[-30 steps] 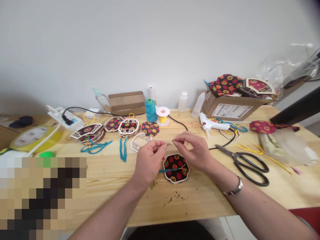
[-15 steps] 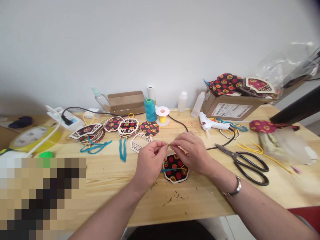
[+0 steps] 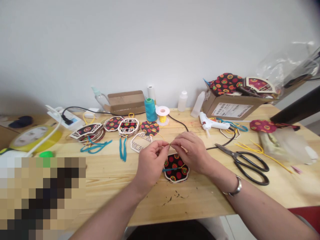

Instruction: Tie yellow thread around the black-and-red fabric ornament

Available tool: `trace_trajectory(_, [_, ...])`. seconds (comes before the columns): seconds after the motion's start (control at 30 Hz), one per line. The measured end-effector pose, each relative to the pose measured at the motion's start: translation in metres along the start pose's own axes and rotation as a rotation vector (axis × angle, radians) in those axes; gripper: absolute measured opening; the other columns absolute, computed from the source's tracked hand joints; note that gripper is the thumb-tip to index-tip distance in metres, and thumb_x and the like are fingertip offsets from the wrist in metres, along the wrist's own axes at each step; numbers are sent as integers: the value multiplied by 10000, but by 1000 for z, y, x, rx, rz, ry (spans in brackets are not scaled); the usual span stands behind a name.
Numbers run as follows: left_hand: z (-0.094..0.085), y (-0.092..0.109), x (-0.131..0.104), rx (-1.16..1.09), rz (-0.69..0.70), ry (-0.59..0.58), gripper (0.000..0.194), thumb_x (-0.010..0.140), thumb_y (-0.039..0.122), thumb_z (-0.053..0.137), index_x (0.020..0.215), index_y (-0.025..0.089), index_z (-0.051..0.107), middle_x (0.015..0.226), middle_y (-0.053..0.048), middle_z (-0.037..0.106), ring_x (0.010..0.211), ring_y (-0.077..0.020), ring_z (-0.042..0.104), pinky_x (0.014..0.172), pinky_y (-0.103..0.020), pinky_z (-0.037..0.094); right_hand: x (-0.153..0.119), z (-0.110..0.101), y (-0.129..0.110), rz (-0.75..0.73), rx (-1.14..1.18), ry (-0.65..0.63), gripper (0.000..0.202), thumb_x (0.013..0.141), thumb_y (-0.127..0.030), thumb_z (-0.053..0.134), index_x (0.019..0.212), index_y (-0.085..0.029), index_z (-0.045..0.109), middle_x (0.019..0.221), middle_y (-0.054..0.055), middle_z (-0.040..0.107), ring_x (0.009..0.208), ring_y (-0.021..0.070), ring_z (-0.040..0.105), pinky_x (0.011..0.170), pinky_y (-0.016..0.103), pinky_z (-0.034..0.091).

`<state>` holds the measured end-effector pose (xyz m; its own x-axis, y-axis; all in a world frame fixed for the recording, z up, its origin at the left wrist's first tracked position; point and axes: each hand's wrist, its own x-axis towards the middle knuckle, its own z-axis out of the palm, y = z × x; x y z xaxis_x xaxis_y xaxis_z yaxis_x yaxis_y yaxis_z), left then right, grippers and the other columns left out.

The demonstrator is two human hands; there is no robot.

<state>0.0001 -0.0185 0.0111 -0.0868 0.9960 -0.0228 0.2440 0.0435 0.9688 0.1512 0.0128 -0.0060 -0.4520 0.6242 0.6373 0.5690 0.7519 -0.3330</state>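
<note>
Above a dark flowered fabric piece (image 3: 175,166) with a pale rim, my left hand (image 3: 153,161) and my right hand (image 3: 191,151) meet fingertip to fingertip. Both are closed in a pinch on a thin yellow cord, of which only a little shows between the fingers. A yellow strand runs up from there toward the spool of yellow cord (image 3: 162,115). A teal cord (image 3: 170,169) lies across the fabric piece, partly hidden by my left hand. Just behind my left hand lies a pale cut-out frame (image 3: 137,143).
Black-handled scissors (image 3: 246,163) and a white glue gun (image 3: 212,124) lie right of my hands. A teal thread cone (image 3: 150,110) stands behind. Finished-looking ornaments (image 3: 128,127) lie left, and a filled cardboard box (image 3: 231,106) stands back right.
Both hands have shifted very slightly to the right, still pinched together. The fabric piece below has moved a little to the right too.
</note>
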Motion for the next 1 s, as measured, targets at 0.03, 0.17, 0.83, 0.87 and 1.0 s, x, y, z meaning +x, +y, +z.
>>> trace_trajectory(0.03, [0, 0, 0, -2, 3, 1, 149, 747, 293, 603, 783, 153, 638, 537, 47, 575, 501, -80, 509, 491, -171, 409, 0, 0, 0, 0, 0, -2, 111, 858, -159, 513, 806, -155, 611, 773, 51, 645, 728, 161, 543, 659, 305, 386])
trace_trajectory(0.17, [0, -1, 0, -5, 7, -1, 143, 750, 291, 595, 766, 157, 641, 566, 33, 596, 513, -89, 516, 498, -181, 416, 0, -1, 0, 7, 7, -16, 120, 863, -166, 505, 806, -161, 610, 776, 51, 641, 726, 160, 535, 660, 305, 383])
trace_trajectory(0.83, [-1, 0, 1, 20, 22, 12, 134, 750, 279, 578, 728, 156, 624, 553, 36, 568, 520, -92, 496, 501, -187, 400, 0, -2, -1, 66, 93, 15, 91, 846, -167, 521, 821, -163, 608, 784, 61, 638, 742, 162, 558, 659, 299, 416])
trace_trajectory(0.87, [-1, 0, 1, 19, 19, 10, 135, 748, 281, 580, 729, 156, 626, 558, 33, 574, 519, -93, 498, 500, -189, 401, 0, -2, -1, 56, 90, 20, 91, 848, -172, 520, 825, -164, 608, 786, 61, 638, 743, 162, 557, 661, 302, 415])
trace_trajectory(1.0, [-1, 1, 1, 10, 8, 9, 139, 737, 290, 586, 714, 160, 628, 554, 30, 581, 513, -99, 505, 496, -197, 404, 0, -1, 0, 9, 55, 0, 103, 860, -188, 517, 828, -168, 614, 791, 59, 642, 744, 163, 552, 668, 309, 404])
